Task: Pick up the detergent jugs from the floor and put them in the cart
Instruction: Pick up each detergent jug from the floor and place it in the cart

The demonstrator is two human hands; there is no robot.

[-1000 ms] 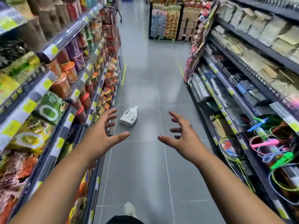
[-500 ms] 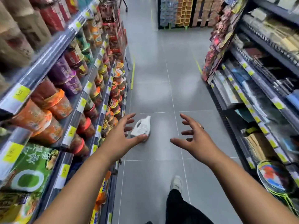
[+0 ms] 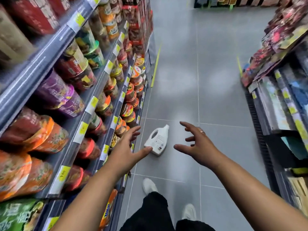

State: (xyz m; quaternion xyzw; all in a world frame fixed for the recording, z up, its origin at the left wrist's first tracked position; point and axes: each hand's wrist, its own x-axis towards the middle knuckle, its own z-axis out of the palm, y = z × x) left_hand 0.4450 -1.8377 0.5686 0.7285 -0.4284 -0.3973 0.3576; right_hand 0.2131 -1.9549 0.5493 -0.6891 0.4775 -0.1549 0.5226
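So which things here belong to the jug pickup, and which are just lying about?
Job: white detergent jug lying on its side on the floor; left hand and right hand, both open, empty. No cart in view.
Just there: noodle cups and snack bags on the left shelves; packaged goods on the right shelves.

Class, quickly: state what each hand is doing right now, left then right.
Left hand: open, fingers spread, holding nothing.
Right hand: open, fingers spread, holding nothing.
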